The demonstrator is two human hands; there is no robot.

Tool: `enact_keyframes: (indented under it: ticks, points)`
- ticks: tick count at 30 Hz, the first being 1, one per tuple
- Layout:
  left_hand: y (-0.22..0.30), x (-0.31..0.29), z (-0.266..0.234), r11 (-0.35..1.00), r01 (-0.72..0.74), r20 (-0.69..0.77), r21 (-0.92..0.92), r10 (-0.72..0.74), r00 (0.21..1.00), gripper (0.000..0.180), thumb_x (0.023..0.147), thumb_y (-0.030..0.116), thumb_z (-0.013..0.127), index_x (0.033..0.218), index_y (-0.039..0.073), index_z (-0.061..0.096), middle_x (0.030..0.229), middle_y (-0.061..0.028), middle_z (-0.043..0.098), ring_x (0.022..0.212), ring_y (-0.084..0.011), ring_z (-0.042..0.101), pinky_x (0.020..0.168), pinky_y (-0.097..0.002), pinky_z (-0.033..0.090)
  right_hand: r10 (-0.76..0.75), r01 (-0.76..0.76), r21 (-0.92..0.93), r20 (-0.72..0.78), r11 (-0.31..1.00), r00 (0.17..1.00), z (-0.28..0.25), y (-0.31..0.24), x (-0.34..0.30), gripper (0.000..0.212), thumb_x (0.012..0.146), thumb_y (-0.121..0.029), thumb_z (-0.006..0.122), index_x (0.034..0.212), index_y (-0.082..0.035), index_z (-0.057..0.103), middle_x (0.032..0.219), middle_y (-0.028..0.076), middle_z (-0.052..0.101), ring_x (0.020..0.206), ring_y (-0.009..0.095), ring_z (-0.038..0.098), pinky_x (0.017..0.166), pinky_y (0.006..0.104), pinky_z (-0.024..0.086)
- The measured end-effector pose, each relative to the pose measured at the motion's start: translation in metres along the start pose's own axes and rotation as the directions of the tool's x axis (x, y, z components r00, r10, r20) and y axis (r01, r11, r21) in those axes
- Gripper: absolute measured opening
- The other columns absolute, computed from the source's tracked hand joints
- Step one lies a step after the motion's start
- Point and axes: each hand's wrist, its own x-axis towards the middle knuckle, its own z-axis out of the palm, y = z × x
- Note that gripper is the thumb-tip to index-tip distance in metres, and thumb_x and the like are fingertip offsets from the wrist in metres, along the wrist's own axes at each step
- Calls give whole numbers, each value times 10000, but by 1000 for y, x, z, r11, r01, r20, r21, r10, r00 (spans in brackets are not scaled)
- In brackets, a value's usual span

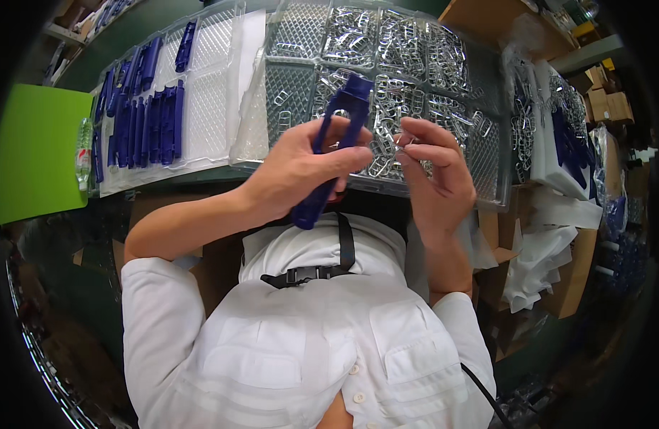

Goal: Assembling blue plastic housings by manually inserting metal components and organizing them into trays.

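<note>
My left hand [301, 159] is closed around a long dark blue plastic housing [354, 96] with an opening along its middle. The housing tilts, its upper end leaning right over a tray and its lower end near my waist. To its right, my right hand [437, 161] pinches a small shiny metal piece [402, 140], too small to make out fully; it looks like one of the bent metal clips [390, 107] behind it. Those clips fill several compartments of the clear divided plastic tray [490, 168] just beyond both hands. The two hands are apart.
At the left, a clear tray [208, 107] holds rows of blue plastic housings [154, 125]. A green panel [40, 154] and a plastic bottle [83, 154] stand beside it. On the right are a white box [558, 161] with blue parts, cardboard boxes [576, 275] and crumpled plastic film [533, 268].
</note>
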Motion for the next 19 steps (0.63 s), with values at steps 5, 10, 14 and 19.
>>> enact_keyframes:
  ticks: [5, 10, 14, 19]
  points:
    - [-24, 32, 30, 975, -191, -45, -114, 187, 981, 270, 955, 206, 778, 1128, 34, 661, 831, 12, 629, 686, -44, 574, 587, -215, 463, -114, 121, -351, 41, 928, 993, -6, -10, -5, 162, 882, 29, 771, 1028, 3, 705, 1225, 170, 713, 1023, 240, 737, 856, 306, 591]
    - [-44, 30, 29, 986, -165, 51, 15, 164, 985, 251, 988, 153, 735, 1179, 22, 639, 912, -10, 659, 717, -69, 603, 624, -234, 494, 175, -182, -199, -55, 963, 983, -14, -9, -9, 233, 902, 74, 718, 1122, 1, 737, 1022, 116, 719, 846, 163, 716, 740, 282, 581]
    - [-49, 20, 20, 986, -140, 72, -90, 147, 987, 324, 1042, 343, 615, 1155, 40, 636, 845, -22, 630, 689, -74, 580, 589, -234, 472, 333, -295, -300, 80, 907, 940, -11, -31, 5, 263, 898, 100, 696, 1143, 12, 738, 1050, 118, 705, 852, 153, 705, 731, 268, 580]
    - [-72, -1, -14, 855, -4, 163, -519, 104, 981, 690, 1015, 571, 397, 1448, 50, 528, 909, -73, 632, 722, -118, 595, 585, -247, 492, 281, -200, -272, 299, 941, 912, -23, -16, 9, 534, 906, 102, 672, 1403, -87, 632, 1186, 130, 676, 996, 204, 720, 802, 259, 579]
